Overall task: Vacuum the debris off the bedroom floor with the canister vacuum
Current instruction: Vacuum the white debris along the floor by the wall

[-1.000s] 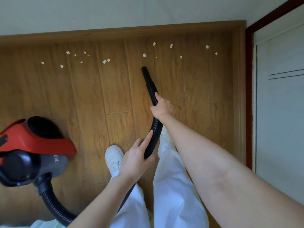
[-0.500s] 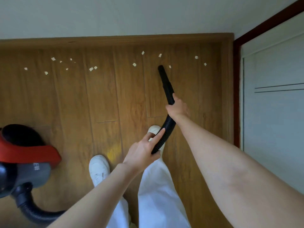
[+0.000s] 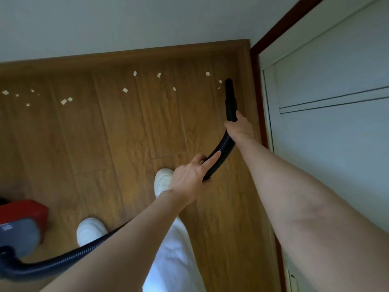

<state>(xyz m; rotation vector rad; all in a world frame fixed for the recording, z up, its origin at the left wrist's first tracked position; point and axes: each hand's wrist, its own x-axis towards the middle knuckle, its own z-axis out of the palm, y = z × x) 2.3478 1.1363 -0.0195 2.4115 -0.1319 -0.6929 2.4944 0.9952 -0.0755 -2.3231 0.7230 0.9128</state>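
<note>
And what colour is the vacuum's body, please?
Red on top, grey below: the vacuum shows at the left edge of the head view.

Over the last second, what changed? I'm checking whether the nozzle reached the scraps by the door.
The nozzle swung right, from mid-floor to the corner scraps beside the door frame. The right hand and left hand kept their grip on the hose. The scraps by the baseboard remain.

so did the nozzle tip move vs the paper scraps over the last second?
Yes. The nozzle tip swung right along the floor, from near the middle scraps to beside the rightmost scrap, close to the door frame.
</note>
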